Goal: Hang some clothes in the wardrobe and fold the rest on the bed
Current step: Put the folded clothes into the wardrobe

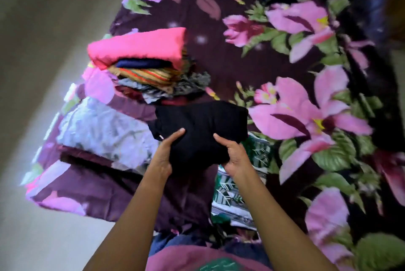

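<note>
1. While both hands grasp it, the folded black garment (201, 126) sits over the floral bed (219, 29) near its front edge. Lifted or resting: can't tell.
2. Left hand (163, 156): thumb on top, fingers hidden beneath, gripping the garment's left side.
3. Right hand (233, 159): same grip, right side.
4. Stack of folded clothes (140, 60), pink piece on top, lies just beyond the garment, to the left.
5. Green leaf-print cloth (230, 189) lies below the right wrist.

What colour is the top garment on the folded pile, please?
Bright pink, seen in the head view.

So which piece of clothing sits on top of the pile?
The bright pink one, folded flat above the navy piece and the striped piece.
</note>
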Demonstrator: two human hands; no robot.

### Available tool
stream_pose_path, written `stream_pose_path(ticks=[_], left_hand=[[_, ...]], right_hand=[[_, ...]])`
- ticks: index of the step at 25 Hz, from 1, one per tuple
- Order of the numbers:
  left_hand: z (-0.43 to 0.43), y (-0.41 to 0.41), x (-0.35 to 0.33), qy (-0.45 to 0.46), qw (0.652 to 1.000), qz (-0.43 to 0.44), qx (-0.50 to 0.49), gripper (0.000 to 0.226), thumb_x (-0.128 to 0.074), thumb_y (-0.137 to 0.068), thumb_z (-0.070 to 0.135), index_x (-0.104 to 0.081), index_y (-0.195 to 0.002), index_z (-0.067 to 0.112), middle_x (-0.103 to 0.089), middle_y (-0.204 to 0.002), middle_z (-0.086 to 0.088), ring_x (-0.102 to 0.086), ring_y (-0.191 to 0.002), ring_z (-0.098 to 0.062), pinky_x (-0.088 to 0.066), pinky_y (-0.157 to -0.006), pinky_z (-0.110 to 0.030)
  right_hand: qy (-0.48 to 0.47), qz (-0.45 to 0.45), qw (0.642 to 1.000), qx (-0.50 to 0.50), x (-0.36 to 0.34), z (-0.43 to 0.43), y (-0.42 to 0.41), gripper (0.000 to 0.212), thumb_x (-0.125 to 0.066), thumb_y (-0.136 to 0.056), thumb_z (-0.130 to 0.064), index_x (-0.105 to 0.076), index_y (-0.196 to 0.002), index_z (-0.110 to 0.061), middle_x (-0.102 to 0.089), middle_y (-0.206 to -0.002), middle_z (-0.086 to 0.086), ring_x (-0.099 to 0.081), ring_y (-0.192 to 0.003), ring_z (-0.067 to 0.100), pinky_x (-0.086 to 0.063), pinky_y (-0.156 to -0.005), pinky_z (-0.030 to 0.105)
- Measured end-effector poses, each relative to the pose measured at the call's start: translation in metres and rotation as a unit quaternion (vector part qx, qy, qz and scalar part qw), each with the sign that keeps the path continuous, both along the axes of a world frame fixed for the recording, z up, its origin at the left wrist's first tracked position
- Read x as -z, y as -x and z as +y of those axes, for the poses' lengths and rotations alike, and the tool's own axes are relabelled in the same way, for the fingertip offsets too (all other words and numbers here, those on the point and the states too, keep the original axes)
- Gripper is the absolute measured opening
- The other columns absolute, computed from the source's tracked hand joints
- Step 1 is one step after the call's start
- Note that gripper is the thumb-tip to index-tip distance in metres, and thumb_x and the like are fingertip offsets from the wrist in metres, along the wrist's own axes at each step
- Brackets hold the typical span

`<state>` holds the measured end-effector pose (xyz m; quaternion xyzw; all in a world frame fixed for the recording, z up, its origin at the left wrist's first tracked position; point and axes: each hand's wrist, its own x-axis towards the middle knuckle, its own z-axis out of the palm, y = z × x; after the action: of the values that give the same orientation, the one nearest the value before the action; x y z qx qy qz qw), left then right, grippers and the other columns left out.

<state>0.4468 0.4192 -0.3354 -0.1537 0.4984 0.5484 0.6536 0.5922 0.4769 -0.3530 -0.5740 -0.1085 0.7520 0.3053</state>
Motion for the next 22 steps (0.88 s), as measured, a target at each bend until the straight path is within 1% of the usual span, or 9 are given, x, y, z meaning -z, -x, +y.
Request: stream_pose_path(ticks=[4,7,10,12,14,15,18,20,22], left_hand=[[0.024,-0.092,0.032,0.038,0.986,0.023,0.159,0.047,-0.07,-0.065,0.001,-0.063,-0.112,-0.003,-0.072,-0.089,-0.017,-0.07,-0.07,-0.025,-0.059,-0.06,-0.033],[0.035,-0.128,0.047,0.04,0.972,0.065,0.22,0.031,-0.063,-0.076,-0.008,-0.062,-0.106,-0.002,-0.072,-0.073,-0.012,-0.069,-0.059,-0.022,-0.056,-0.05,-0.032],[0.031,-0.146,0.063,0.047,0.957,0.124,0.259,0.031,-0.06,-0.075,-0.014,-0.061,-0.098,0.006,-0.072,-0.079,-0.01,-0.067,-0.064,-0.021,-0.058,-0.059,-0.033],[0.017,-0.145,0.085,0.084,0.911,0.224,0.335,0.043,-0.064,-0.073,-0.015,-0.059,-0.111,0.004,-0.068,-0.105,-0.017,-0.065,-0.081,-0.025,-0.055,-0.077,-0.035],[-0.003,-0.139,0.103,0.133,0.794,0.369,0.464,0.056,-0.068,-0.074,-0.008,-0.053,-0.127,0.005,-0.061,-0.123,-0.015,-0.06,-0.105,-0.028,-0.047,-0.092,-0.033],[-0.01,-0.138,0.106,0.135,0.752,0.408,0.5,0.059,-0.069,-0.076,-0.003,-0.051,-0.131,0.006,-0.059,-0.127,-0.013,-0.057,-0.113,-0.028,-0.044,-0.096,-0.032],[-0.018,-0.148,0.103,0.077,0.705,0.476,0.521,0.05,-0.068,-0.08,0.006,-0.054,-0.128,0.006,-0.06,-0.125,-0.013,-0.056,-0.116,-0.027,-0.038,-0.096,-0.029],[-0.015,-0.155,0.097,0.036,0.677,0.505,0.535,0.042,-0.064,-0.082,0.007,-0.057,-0.123,0.005,-0.061,-0.123,-0.014,-0.056,-0.115,-0.027,-0.038,-0.095,-0.028],[-0.009,-0.16,0.092,-0.005,0.61,0.523,0.595,0.036,-0.059,-0.084,0.01,-0.058,-0.12,0.007,-0.062,-0.119,-0.013,-0.057,-0.112,-0.029,-0.042,-0.092,-0.032]], right_hand=[[0.01,-0.031,0.991,0.127,0.017,-0.006,-0.107,0.05,-0.07,-0.072,0.004,-0.059,-0.121,0.004,-0.064,-0.117,0.022,-0.068,-0.091,0.032,-0.059,-0.069,0.042],[-0.008,-0.015,0.979,0.203,0.03,-0.027,-0.154,0.052,-0.069,-0.073,0.004,-0.058,-0.123,0.001,-0.064,-0.117,0.018,-0.067,-0.097,0.031,-0.055,-0.083,0.048],[0.013,0.009,0.973,0.231,0.055,-0.059,-0.18,0.063,-0.073,-0.068,-0.001,-0.055,-0.129,-0.005,-0.063,-0.123,0.013,-0.061,-0.112,0.03,-0.049,-0.095,0.048],[0.084,-0.048,0.982,0.163,0.079,-0.082,-0.189,0.058,-0.068,-0.076,0.004,-0.05,-0.13,-0.004,-0.062,-0.121,0.013,-0.063,-0.104,0.028,-0.054,-0.087,0.041],[0.157,-0.165,0.974,0.017,0.099,-0.1,-0.195,0.055,-0.064,-0.083,0.004,-0.04,-0.132,-0.008,-0.056,-0.122,0.014,-0.06,-0.099,0.026,-0.051,-0.083,0.041],[0.165,-0.204,0.964,-0.043,0.108,-0.105,-0.2,0.057,-0.064,-0.084,0.001,-0.037,-0.133,-0.009,-0.054,-0.123,0.015,-0.058,-0.103,0.027,-0.049,-0.087,0.041],[0.088,-0.301,0.938,-0.147,0.103,-0.097,-0.204,0.045,-0.064,-0.087,-0.004,-0.045,-0.128,-0.005,-0.054,-0.115,0.015,-0.054,-0.102,0.024,-0.046,-0.081,0.029],[0.011,-0.39,0.886,-0.251,0.091,-0.083,-0.202,0.041,-0.062,-0.087,-0.009,-0.05,-0.127,-0.005,-0.058,-0.119,0.016,-0.057,-0.104,0.027,-0.047,-0.086,0.032],[-0.067,-0.446,0.804,-0.387,0.077,-0.067,-0.201,0.038,-0.06,-0.088,-0.015,-0.052,-0.124,-0.007,-0.06,-0.119,0.016,-0.057,-0.108,0.031,-0.048,-0.089,0.035]])
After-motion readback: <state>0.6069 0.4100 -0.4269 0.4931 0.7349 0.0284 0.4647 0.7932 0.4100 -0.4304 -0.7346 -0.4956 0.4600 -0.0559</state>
